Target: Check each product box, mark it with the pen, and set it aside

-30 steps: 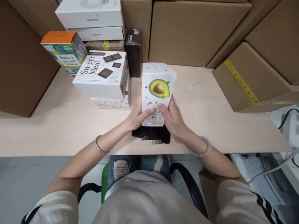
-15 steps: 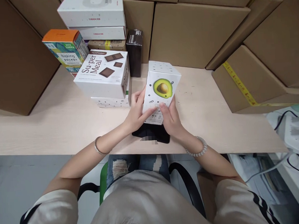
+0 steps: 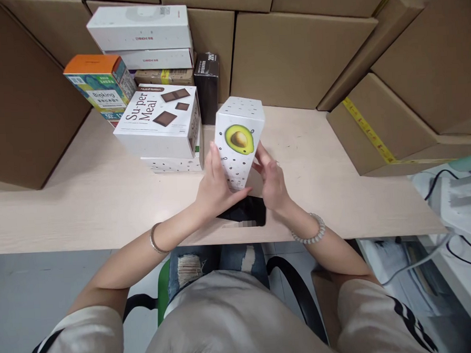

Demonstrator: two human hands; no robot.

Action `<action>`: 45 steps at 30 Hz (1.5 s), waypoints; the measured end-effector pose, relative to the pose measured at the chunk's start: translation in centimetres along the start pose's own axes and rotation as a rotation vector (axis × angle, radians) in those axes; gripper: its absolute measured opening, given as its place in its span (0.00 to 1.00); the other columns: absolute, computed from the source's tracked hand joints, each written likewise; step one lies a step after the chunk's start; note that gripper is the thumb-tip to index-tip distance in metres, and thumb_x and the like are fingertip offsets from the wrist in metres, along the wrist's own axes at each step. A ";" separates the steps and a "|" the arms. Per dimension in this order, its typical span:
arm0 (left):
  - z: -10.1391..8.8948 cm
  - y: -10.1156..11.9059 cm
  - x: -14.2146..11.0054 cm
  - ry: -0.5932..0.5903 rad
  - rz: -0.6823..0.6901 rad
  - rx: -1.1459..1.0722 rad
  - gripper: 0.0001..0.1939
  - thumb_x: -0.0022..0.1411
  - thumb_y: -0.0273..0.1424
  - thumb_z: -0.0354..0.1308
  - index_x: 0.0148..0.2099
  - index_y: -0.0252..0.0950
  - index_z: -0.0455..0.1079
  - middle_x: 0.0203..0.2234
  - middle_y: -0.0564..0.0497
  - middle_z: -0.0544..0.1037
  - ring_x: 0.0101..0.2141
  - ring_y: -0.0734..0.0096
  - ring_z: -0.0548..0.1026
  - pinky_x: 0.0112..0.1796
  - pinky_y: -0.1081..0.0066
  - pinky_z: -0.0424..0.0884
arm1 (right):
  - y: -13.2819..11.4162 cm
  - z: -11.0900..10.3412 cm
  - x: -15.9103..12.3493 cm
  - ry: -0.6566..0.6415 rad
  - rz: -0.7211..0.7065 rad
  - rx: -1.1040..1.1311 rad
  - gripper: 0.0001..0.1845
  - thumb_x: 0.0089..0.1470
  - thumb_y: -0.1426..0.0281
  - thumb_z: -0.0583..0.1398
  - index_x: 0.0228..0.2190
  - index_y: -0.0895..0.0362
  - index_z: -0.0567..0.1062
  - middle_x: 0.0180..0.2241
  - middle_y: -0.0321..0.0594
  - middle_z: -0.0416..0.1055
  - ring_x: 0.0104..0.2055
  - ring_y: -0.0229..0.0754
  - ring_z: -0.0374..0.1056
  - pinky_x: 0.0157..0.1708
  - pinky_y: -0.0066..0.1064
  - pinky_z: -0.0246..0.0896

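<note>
A white box with an avocado picture (image 3: 240, 158) is upright between my hands, tilted a little. My left hand (image 3: 213, 188) lies along its left side, fingers stretched up it and thumb pointing across below the front. Its right side is held by my right hand (image 3: 273, 182), whose fingertips reach partly behind the box; the thumb is off the front face. I cannot tell whether the box's bottom touches the table. A black phone-like object (image 3: 247, 211) lies on the table just below the box, partly covered by my left hand.
To the left, a Super Meal box (image 3: 157, 117) sits on another white box (image 3: 175, 164). Behind them are an orange-topped Binking box (image 3: 100, 89), stacked white boxes (image 3: 141, 31) and a dark box (image 3: 208, 88). Cardboard cartons (image 3: 300, 62) wall in the wooden table (image 3: 83, 216).
The avocado box has turned and shifted slightly left, now showing more upright. Both thumbs have left its front face, and my right hand has moved to its side. The view has shifted slightly.
</note>
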State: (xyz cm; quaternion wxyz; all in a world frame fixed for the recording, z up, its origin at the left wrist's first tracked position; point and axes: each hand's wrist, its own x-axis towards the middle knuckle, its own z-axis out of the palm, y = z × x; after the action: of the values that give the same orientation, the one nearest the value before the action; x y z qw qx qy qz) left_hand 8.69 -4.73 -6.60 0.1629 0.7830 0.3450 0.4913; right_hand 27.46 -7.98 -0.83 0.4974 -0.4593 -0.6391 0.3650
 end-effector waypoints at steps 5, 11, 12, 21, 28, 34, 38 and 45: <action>-0.4 -0.4 0.3 0.055 0.033 0.040 0.61 0.65 0.59 0.68 0.83 0.46 0.35 0.79 0.31 0.50 0.79 0.31 0.49 0.76 0.35 0.50 | -0.1 -3.3 2.5 0.067 0.324 -0.772 0.36 0.76 0.46 0.46 0.45 0.57 0.84 0.45 0.58 0.85 0.53 0.64 0.82 0.55 0.52 0.74; -0.6 0.2 0.2 0.138 -0.002 0.043 0.49 0.66 0.55 0.69 0.76 0.48 0.49 0.72 0.35 0.59 0.76 0.38 0.56 0.74 0.39 0.57 | 1.3 -3.0 3.9 -0.218 0.641 -1.112 0.25 0.75 0.58 0.54 0.50 0.66 0.81 0.49 0.70 0.83 0.56 0.69 0.80 0.56 0.53 0.69; -0.6 0.2 0.2 0.148 0.018 0.044 0.47 0.66 0.54 0.69 0.76 0.48 0.49 0.71 0.36 0.59 0.75 0.39 0.57 0.73 0.40 0.58 | 1.5 -2.9 3.9 -0.216 0.636 -1.097 0.22 0.75 0.61 0.54 0.48 0.65 0.82 0.48 0.69 0.84 0.55 0.67 0.81 0.55 0.51 0.69; -0.7 0.7 0.7 0.152 0.103 0.146 0.42 0.72 0.50 0.65 0.77 0.46 0.49 0.73 0.34 0.61 0.73 0.47 0.65 0.64 0.52 0.76 | 1.9 -2.3 1.7 0.783 -0.519 -0.316 0.18 0.72 0.50 0.57 0.36 0.49 0.69 0.24 0.30 0.66 0.23 0.40 0.66 0.27 0.34 0.62; -0.3 1.4 0.3 0.124 0.120 0.128 0.42 0.75 0.51 0.61 0.79 0.47 0.46 0.76 0.35 0.58 0.76 0.46 0.62 0.68 0.52 0.71 | -0.5 0.0 -0.9 0.268 -0.911 -0.494 0.11 0.75 0.67 0.56 0.54 0.49 0.76 0.34 0.36 0.83 0.31 0.42 0.79 0.29 0.33 0.73; -0.1 1.6 0.1 0.095 0.119 0.127 0.39 0.77 0.48 0.59 0.79 0.48 0.46 0.77 0.35 0.55 0.76 0.45 0.62 0.66 0.53 0.73 | -1.1 0.2 0.0 0.264 -0.986 -0.701 0.08 0.75 0.73 0.55 0.49 0.54 0.75 0.32 0.37 0.82 0.31 0.40 0.77 0.31 0.30 0.74; 0.0 1.7 0.1 0.108 0.128 0.134 0.38 0.77 0.48 0.58 0.79 0.48 0.46 0.77 0.35 0.55 0.75 0.45 0.63 0.65 0.54 0.74 | -1.0 0.5 -0.2 0.269 -0.967 -0.677 0.09 0.74 0.73 0.56 0.48 0.52 0.76 0.33 0.37 0.82 0.31 0.40 0.77 0.32 0.31 0.73; -0.2 1.2 0.5 0.121 0.116 0.170 0.42 0.75 0.53 0.59 0.80 0.49 0.45 0.76 0.35 0.56 0.75 0.44 0.62 0.68 0.51 0.72 | 0.1 -1.9 -0.2 0.511 -0.533 -0.628 0.29 0.77 0.56 0.45 0.27 0.50 0.73 0.21 0.36 0.71 0.22 0.42 0.69 0.26 0.36 0.63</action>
State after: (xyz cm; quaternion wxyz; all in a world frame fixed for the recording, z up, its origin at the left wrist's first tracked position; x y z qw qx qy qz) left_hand 9.10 -5.23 -5.46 0.0463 0.7815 0.3488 0.5152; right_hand 29.33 -8.15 -0.52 0.5518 -0.4825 -0.6713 -0.1100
